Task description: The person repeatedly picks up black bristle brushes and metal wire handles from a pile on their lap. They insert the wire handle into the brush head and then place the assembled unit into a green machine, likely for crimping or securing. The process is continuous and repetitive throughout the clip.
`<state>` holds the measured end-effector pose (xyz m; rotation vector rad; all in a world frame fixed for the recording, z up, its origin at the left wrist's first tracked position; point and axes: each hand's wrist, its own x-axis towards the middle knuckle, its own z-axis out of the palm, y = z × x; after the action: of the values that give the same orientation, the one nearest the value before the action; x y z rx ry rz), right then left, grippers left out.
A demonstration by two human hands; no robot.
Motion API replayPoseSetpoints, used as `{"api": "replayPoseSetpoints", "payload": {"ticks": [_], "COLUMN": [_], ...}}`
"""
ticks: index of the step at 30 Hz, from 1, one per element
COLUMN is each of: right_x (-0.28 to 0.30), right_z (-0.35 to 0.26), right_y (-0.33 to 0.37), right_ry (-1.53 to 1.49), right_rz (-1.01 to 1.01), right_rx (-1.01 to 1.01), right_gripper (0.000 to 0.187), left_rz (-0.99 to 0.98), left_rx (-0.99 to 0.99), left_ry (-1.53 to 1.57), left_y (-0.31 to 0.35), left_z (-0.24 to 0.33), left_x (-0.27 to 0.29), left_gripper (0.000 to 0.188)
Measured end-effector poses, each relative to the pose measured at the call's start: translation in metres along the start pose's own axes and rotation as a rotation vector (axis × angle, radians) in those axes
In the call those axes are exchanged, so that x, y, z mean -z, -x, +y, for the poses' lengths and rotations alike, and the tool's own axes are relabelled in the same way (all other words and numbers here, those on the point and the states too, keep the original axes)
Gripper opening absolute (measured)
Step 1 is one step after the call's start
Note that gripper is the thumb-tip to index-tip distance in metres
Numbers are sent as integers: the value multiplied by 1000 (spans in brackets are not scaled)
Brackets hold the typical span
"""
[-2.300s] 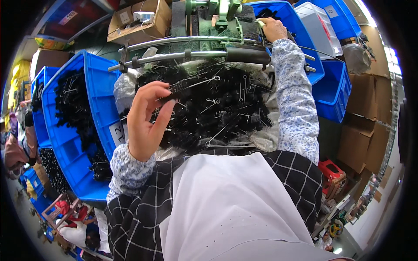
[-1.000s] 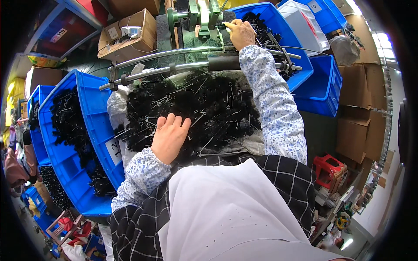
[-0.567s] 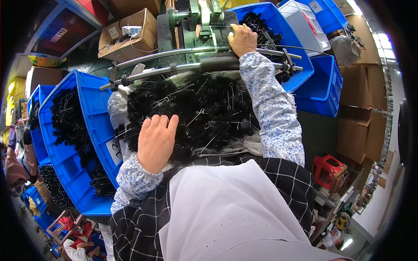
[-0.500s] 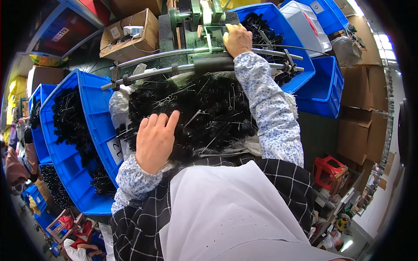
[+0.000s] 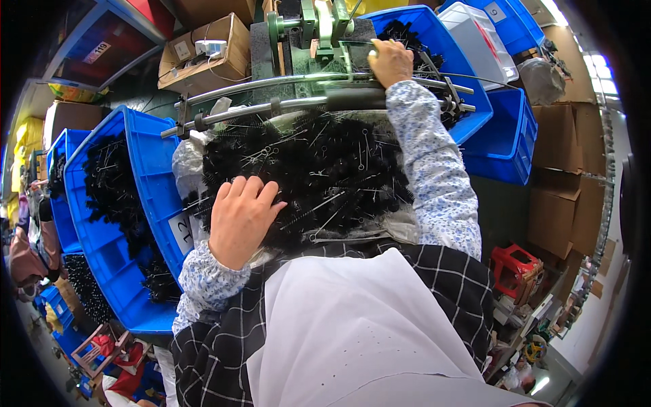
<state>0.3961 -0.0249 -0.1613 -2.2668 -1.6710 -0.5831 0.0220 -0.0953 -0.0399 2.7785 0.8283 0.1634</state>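
A heap of small black bristle brushes with looped wire handles (image 5: pixel 366 166) lies in front of me. My left hand (image 5: pixel 241 220) rests palm down on its left part, fingers slightly bent and apart; nothing shows in it. Beyond the heap stands a green and grey machine (image 5: pixel 325 41) with a lit wheel area and two steel rails (image 5: pixel 291 105) across its front. My right hand (image 5: pixel 392 62) is at the right side of the machine, thumb and fingers pinched. A thin dark wire (image 5: pixel 356 43) runs from its fingertips toward the machine; its far end is hard to make out.
Blue bins (image 5: pixel 152 183) with black brushes stand at my left, and another blue bin (image 5: pixel 468 85) is behind my right arm. A cardboard box (image 5: pixel 203 61) sits left of the machine. Farther right are an emptier blue bin (image 5: pixel 505 146), brown cartons (image 5: pixel 553 176) and a red stool (image 5: pixel 515 268).
My right hand has shifted a little right, away from the machine's middle. My left hand stays on the heap; its index finger has bent and the thumb now shows.
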Motion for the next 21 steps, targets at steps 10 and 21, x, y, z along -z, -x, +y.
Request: {"api": "replayPoseSetpoints", "payload": {"ticks": [10,21], "right_x": [35,189], "right_z": [61,-110], "right_y": [-34,63], "right_ry": [39,-1128], "right_rz": [-330,-1022], "right_rx": [-177,369], "right_gripper": [22,32], "left_rz": [351,413], "left_rx": [12,-21], "left_ry": [428,663], "left_y": [-2,-10], "left_z": [8,18], "left_x": [21,-2], "left_gripper": [23,24]}}
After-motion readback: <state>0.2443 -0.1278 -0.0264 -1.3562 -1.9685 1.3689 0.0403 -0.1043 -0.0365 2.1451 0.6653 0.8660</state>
